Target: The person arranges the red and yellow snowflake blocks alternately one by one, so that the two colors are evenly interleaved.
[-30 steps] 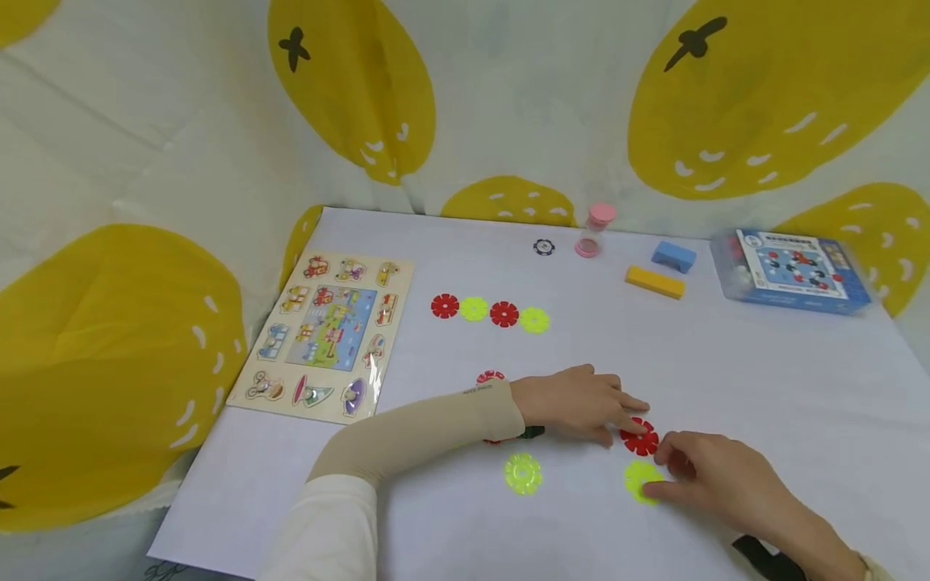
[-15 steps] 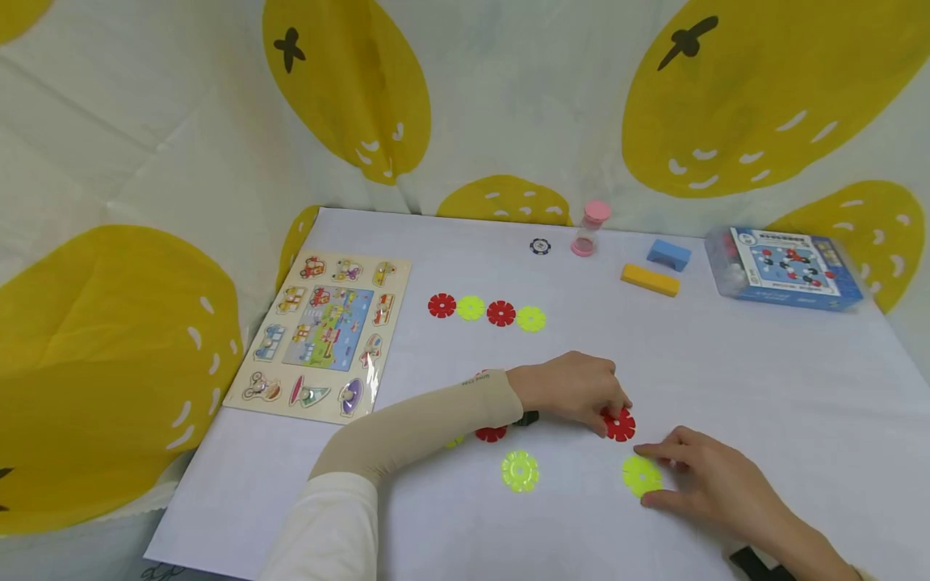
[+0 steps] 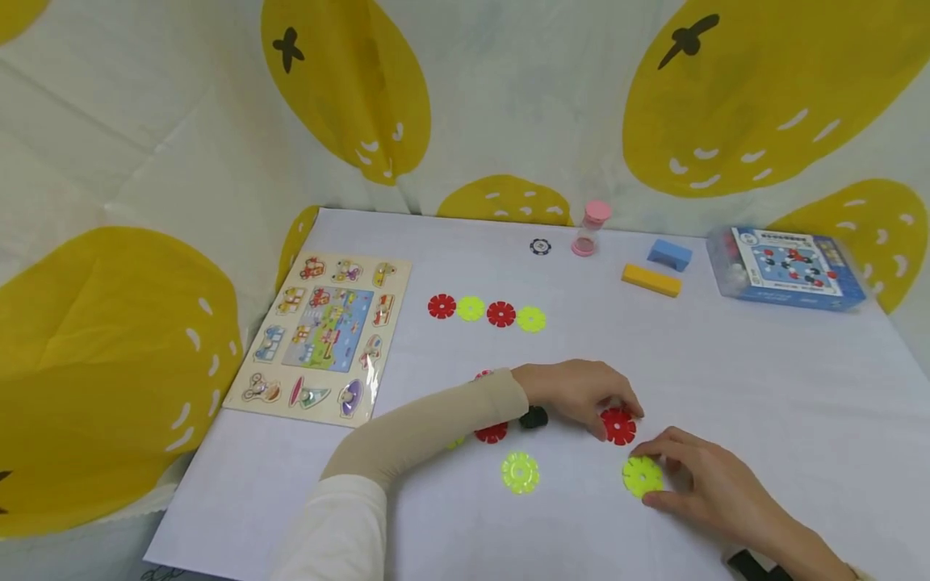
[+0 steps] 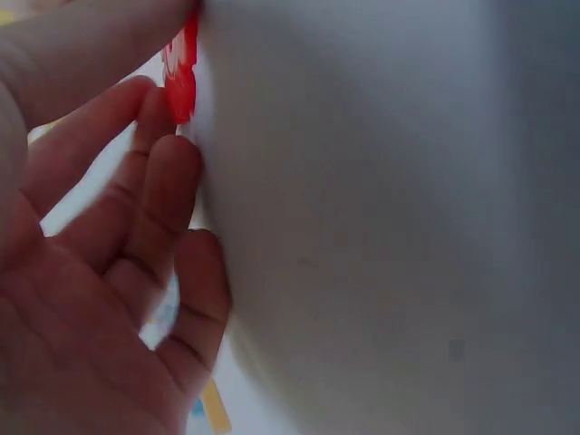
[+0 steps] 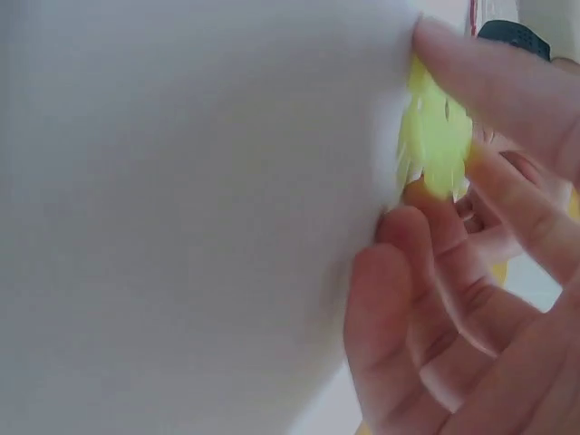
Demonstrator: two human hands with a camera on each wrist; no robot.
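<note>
My left hand (image 3: 581,391) pinches a red notched plastic disc (image 3: 618,426) by its rim, thumb on the left and a finger on the right. In the left wrist view the red disc (image 4: 181,77) stands edge-on between thumb and fingers at the white tabletop. My right hand (image 3: 708,488) grips a yellow-green notched disc (image 3: 643,477), just nearer to me than the red one, with thumb and forefinger at opposite edges. The right wrist view shows the yellow-green disc (image 5: 439,136) between thumb and fingers. Left of both hands lies another yellow-green disc (image 3: 520,472).
Under my left forearm, another red disc (image 3: 492,433) is partly covered. Farther back runs a row of red and yellow-green discs (image 3: 501,314). A picture puzzle board (image 3: 330,327) lies left; a sand timer (image 3: 591,228), poker chip (image 3: 540,247), blocks (image 3: 651,280) and boxed set (image 3: 788,269) stand behind.
My left hand has gone from extended fingers on the red disc to pinching its rim, and the disc has shifted left. My right forefinger has moved from beside the red disc to the yellow-green one.
</note>
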